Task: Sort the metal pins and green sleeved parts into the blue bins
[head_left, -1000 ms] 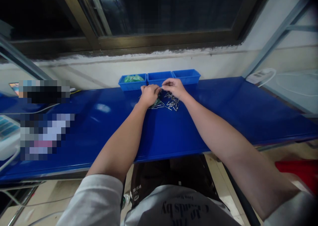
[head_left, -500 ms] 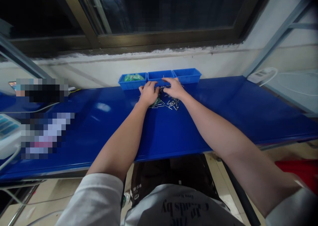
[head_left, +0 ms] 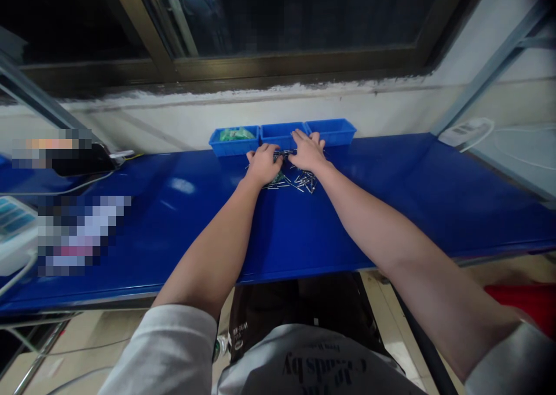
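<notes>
A pile of thin silvery metal pieces (head_left: 306, 182), like screws or pins, lies on the blue table in front of the bins. My left hand (head_left: 264, 164) rests over the pile's left side, its thumb apart and its fingers lightly curved. Some small green pieces (head_left: 277, 179) show beneath it among the metal. On the pile's right side is my right hand (head_left: 309, 153), fingers spread and reaching toward the middle blue bin (head_left: 278, 133). Neither hand visibly grips anything, though the undersides of the fingers are hidden.
The left blue bin (head_left: 233, 147) contains green packets (head_left: 236, 134). A right blue bin (head_left: 332, 134) completes the row against the wall. At the table's left are a white device (head_left: 15, 233), a dark phone-like object (head_left: 82, 162) and cables. A white power strip (head_left: 467, 133) lies far right.
My right hand's fingers have shifted and spread near the middle bin's front. My left hand stays over the pile with little movement. The view has shifted slightly.
</notes>
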A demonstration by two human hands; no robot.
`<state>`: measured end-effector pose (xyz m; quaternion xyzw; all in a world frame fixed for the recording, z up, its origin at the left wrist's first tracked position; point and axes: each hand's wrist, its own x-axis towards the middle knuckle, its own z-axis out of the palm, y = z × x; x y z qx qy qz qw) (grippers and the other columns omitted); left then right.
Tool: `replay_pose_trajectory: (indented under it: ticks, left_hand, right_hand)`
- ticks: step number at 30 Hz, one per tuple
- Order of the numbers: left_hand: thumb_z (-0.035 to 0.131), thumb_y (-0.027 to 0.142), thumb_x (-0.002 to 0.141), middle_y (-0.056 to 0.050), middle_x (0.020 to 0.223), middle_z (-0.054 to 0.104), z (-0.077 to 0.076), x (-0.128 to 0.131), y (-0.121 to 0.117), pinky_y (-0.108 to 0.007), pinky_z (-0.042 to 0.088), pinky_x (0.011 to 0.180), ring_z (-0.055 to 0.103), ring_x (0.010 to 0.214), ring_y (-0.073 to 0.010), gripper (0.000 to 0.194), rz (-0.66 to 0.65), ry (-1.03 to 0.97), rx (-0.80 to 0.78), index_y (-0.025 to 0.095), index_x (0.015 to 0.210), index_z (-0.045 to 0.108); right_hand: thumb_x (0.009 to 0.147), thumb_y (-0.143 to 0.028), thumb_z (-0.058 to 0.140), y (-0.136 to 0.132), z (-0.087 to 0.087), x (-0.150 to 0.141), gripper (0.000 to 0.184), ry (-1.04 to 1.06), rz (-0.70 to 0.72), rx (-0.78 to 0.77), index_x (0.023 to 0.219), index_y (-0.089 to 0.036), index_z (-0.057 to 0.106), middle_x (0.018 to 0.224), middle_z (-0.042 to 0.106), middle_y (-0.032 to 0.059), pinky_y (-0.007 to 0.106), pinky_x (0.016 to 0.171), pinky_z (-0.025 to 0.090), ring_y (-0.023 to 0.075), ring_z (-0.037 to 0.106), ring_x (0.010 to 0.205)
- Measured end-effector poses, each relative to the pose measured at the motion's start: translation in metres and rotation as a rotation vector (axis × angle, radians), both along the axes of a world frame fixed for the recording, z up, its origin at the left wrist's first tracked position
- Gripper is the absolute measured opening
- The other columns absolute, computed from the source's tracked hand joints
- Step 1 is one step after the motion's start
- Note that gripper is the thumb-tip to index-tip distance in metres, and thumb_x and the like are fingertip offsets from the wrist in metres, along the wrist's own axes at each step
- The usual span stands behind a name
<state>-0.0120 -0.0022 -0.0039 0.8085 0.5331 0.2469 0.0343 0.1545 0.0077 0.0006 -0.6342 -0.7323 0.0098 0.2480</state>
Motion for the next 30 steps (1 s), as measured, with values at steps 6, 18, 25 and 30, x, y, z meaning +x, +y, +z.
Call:
replay_pose_trajectory:
  ticks: [6,18,25,30]
  left_hand:
    - [0.047,0.032,0.094,-0.011,0.132,0.061,0.000,0.000,-0.001,-0.051,0.035,0.102,0.051,0.127,-0.0324,0.034,-0.012,-0.005,0.000,0.024,0.124,0.061]
    - [0.050,0.032,0.092,-0.010,0.125,0.066,0.001,0.000,-0.001,-0.051,0.035,0.100,0.054,0.124,-0.0319,0.027,-0.033,-0.024,-0.010,0.025,0.111,0.067]
    - [0.051,0.031,0.091,-0.011,0.124,0.067,0.002,0.000,-0.002,-0.050,0.036,0.099,0.055,0.123,-0.0311,0.027,-0.031,-0.017,-0.018,0.024,0.110,0.069]
    - [0.052,0.030,0.090,-0.010,0.123,0.068,0.001,0.000,-0.001,-0.051,0.036,0.099,0.056,0.122,-0.0314,0.026,-0.039,-0.026,-0.007,0.024,0.108,0.070]
  right_hand:
    - [0.084,-0.032,0.059,-0.004,0.000,0.001,0.066,0.014,0.025,0.070,0.148,-0.018,0.046,0.154,0.040,0.0150,0.062,0.103,0.034,0.0423,0.034,0.132]
    - [0.079,-0.030,0.066,-0.021,0.003,0.008,0.024,-0.086,0.239,-0.085,0.097,-0.019,0.077,0.106,0.066,0.0132,0.058,0.094,0.039,0.0386,0.050,0.113]
    - [0.082,-0.032,0.069,-0.014,-0.002,0.014,0.025,-0.058,0.229,-0.051,0.104,-0.022,0.077,0.110,0.065,0.0117,0.051,0.096,0.039,0.0335,0.051,0.111]
    - [0.083,-0.029,0.070,-0.013,-0.003,0.014,0.012,-0.059,0.234,-0.070,0.088,-0.022,0.078,0.106,0.065,0.0104,0.052,0.096,0.039,0.0334,0.049,0.111]
